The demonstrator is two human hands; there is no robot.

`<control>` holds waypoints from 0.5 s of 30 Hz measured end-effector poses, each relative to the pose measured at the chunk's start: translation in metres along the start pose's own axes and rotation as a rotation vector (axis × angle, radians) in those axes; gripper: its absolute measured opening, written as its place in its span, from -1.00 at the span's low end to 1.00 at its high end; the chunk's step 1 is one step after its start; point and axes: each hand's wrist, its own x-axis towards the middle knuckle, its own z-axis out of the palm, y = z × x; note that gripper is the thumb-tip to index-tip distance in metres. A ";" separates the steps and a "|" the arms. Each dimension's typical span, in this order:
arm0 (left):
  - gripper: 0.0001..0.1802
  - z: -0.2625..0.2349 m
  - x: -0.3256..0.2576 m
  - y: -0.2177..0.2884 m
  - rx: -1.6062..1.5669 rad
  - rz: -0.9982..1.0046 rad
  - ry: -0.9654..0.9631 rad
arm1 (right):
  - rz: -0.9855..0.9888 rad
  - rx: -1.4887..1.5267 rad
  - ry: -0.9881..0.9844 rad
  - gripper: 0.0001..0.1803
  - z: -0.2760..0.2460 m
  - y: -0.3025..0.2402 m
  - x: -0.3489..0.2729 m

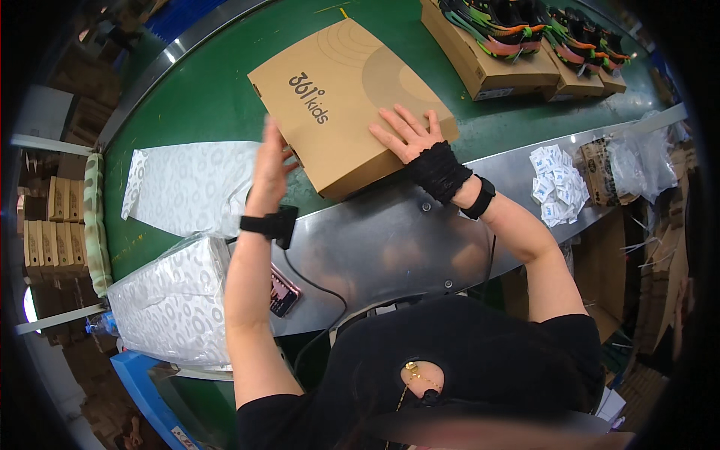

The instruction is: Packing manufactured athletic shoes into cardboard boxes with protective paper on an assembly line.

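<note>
A closed brown cardboard shoe box (337,82) lies turned at an angle on the green belt, its near corner by the metal ledge. My right hand (412,135) rests flat on the lid near its right side, fingers spread; a black ruffled cuff and a dark band circle that wrist. Beside the box's left side is my left hand (270,165), held on edge with the fingers stretched out and slightly blurred. Whether its palm touches the box, I cannot tell. A black strap with a small device sits on the left wrist. What the box contains is hidden.
Patterned white tissue paper (187,184) lies left of the box, with a plastic-wrapped stack of it (176,300) nearer me. White sachets (556,184) are heaped on the metal ledge (375,240). Dark shoes (510,34) sit on boxes at the far right. A phone (285,292) lies by my left arm.
</note>
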 end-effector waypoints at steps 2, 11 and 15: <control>-0.29 0.006 -0.001 -0.024 0.099 0.077 0.014 | -0.027 -0.020 -0.018 -0.50 -0.007 -0.005 -0.002; -0.39 0.020 0.004 -0.030 -0.238 -0.035 -0.080 | -0.098 0.008 -0.001 -0.54 -0.017 0.002 -0.003; -0.45 0.021 0.003 -0.023 -0.574 -0.006 -0.264 | -0.166 0.008 -0.038 -0.56 -0.037 -0.002 0.013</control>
